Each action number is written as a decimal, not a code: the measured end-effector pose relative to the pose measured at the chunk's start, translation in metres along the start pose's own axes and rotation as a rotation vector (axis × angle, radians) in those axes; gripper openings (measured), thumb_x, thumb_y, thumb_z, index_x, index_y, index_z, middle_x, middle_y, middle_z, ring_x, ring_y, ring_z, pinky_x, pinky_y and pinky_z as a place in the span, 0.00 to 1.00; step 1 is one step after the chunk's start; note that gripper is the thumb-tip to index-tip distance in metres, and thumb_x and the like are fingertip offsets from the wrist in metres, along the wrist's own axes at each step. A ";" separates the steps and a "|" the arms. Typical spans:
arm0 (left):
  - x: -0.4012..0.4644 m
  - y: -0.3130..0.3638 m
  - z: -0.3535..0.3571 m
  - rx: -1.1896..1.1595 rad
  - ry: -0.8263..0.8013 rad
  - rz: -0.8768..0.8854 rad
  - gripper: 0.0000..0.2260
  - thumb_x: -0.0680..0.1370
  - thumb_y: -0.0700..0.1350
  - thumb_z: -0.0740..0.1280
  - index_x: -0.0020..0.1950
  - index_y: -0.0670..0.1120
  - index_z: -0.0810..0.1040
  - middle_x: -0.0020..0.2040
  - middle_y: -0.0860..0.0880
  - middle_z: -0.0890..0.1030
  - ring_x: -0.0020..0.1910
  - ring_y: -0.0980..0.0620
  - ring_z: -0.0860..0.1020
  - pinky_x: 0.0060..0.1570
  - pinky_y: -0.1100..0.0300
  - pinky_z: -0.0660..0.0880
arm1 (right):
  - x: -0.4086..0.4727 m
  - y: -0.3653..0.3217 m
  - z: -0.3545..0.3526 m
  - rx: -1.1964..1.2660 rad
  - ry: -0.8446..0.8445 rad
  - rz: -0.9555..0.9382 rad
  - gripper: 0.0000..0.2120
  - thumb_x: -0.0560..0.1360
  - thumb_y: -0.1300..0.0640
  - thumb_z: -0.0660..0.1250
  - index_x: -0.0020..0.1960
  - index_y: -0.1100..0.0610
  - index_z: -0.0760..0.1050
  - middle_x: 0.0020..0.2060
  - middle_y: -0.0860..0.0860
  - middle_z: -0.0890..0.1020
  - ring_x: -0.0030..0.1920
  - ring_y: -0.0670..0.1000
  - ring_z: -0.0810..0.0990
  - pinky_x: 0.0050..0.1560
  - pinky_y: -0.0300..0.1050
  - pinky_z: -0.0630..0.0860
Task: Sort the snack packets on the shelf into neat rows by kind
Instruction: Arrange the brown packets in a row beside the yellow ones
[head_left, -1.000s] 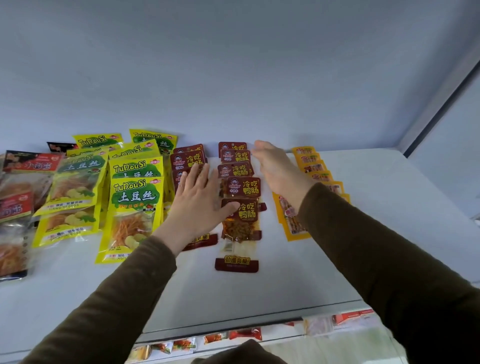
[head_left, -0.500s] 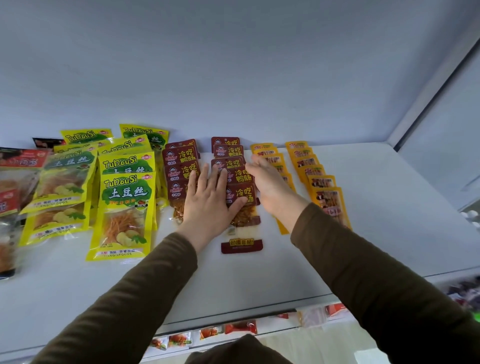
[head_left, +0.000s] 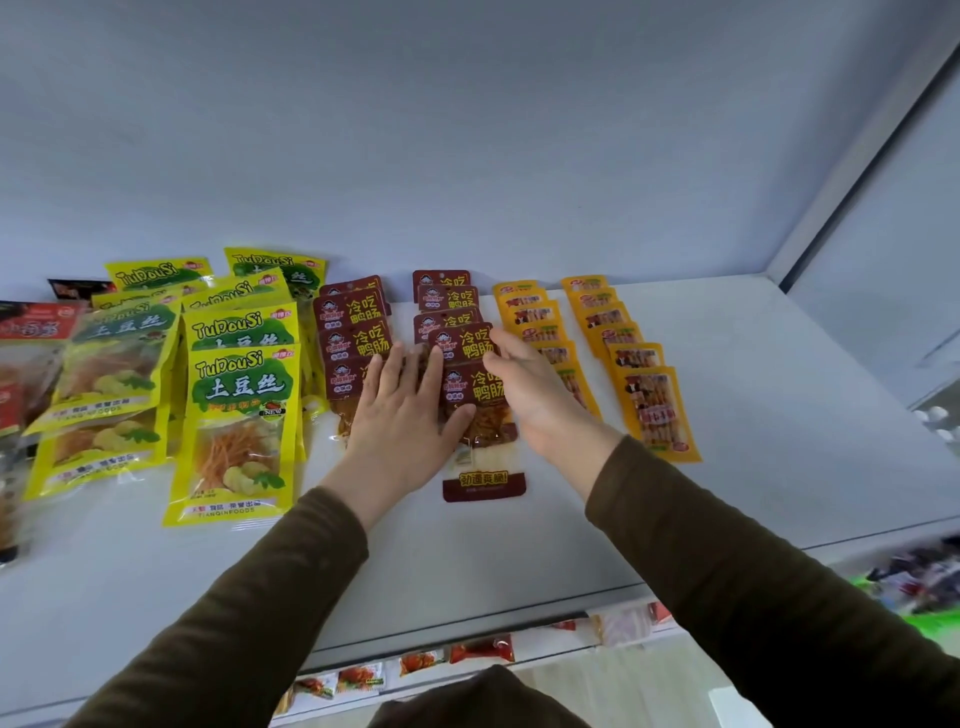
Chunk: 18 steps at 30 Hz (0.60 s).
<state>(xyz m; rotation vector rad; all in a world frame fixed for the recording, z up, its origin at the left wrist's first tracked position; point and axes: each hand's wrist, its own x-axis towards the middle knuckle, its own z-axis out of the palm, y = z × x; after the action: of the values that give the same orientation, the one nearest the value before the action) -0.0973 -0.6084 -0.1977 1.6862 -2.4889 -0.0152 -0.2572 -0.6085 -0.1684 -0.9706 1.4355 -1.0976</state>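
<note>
Two overlapping rows of dark red packets lie mid-shelf: a left row (head_left: 349, 318) and a right row (head_left: 451, 300). My left hand (head_left: 402, 415) rests flat, fingers spread, across the near ends of both rows. My right hand (head_left: 530, 389) lies against the right edge of the right row, its fingertips touching a dark red packet (head_left: 470, 340). The nearest red packet (head_left: 483, 486) sticks out toward me. Two rows of orange packets (head_left: 652, 410) run on the right; yellow-green packets (head_left: 239, 415) lie in rows on the left.
Red and clear packets (head_left: 28, 332) sit at the far left, with a black packet (head_left: 78, 288) behind them. The white shelf (head_left: 779, 415) ends at a corner post on the right. More packets show on the shelf below (head_left: 483, 649).
My right hand drew back from the far end of the red and orange rows to the right row's near side. The left hand stayed pressed on the red packets. The view shifted.
</note>
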 end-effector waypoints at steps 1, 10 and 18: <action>0.001 0.000 0.000 -0.003 -0.006 -0.004 0.38 0.80 0.68 0.42 0.85 0.47 0.47 0.84 0.45 0.53 0.83 0.45 0.44 0.81 0.46 0.38 | 0.000 0.000 0.000 -0.004 0.000 -0.004 0.24 0.85 0.58 0.58 0.80 0.53 0.60 0.72 0.50 0.71 0.48 0.36 0.73 0.43 0.35 0.72; 0.008 -0.001 -0.010 -0.094 -0.025 0.015 0.41 0.80 0.69 0.55 0.85 0.46 0.48 0.84 0.44 0.56 0.83 0.44 0.47 0.80 0.47 0.40 | 0.002 -0.006 -0.003 -0.045 -0.022 0.017 0.26 0.85 0.59 0.59 0.81 0.52 0.58 0.74 0.49 0.70 0.44 0.32 0.73 0.39 0.29 0.71; 0.064 0.020 -0.055 -1.285 -0.002 -0.395 0.22 0.87 0.50 0.54 0.81 0.48 0.61 0.74 0.46 0.72 0.66 0.48 0.76 0.58 0.55 0.80 | 0.020 -0.029 0.003 -0.011 0.047 0.000 0.23 0.85 0.48 0.57 0.79 0.50 0.62 0.69 0.49 0.73 0.65 0.51 0.76 0.57 0.50 0.77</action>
<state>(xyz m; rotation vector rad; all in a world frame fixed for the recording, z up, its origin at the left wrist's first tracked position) -0.1324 -0.6564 -0.1347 1.3984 -1.3785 -1.2963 -0.2563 -0.6358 -0.1452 -0.9579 1.4806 -1.1206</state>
